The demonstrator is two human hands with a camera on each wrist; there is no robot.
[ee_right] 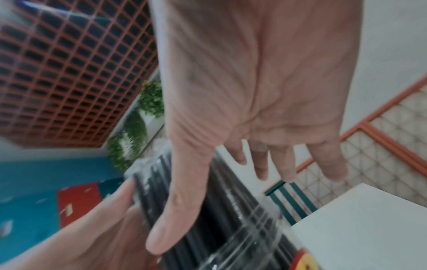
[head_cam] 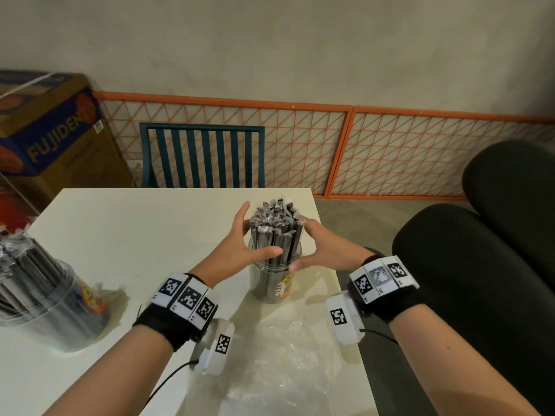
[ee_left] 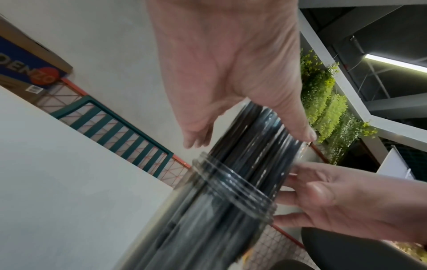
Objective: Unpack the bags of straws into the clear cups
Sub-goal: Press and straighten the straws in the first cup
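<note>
A bundle of black wrapped straws point(head_cam: 274, 229) stands upright in a clear cup point(head_cam: 270, 283) near the table's right edge. My left hand point(head_cam: 240, 238) cups the bundle's left side, thumb laid across the front, fingers straight. My right hand point(head_cam: 315, 244) cups the right side in the same way. In the left wrist view, the left hand point(ee_left: 231, 82) touches the straws point(ee_left: 254, 142) above the cup rim point(ee_left: 231, 186). The right wrist view shows the right hand point(ee_right: 254, 91) with its thumb lying on the straws point(ee_right: 219, 210). A second clear cup point(head_cam: 45, 301) full of straws stands at the left.
An empty clear plastic bag point(head_cam: 279, 355) lies on the white table point(head_cam: 135, 229) in front of the cup. A teal chair point(head_cam: 204, 157) stands behind the table, a black office chair point(head_cam: 480, 265) at the right, and a cardboard box point(head_cam: 45, 130) at the far left.
</note>
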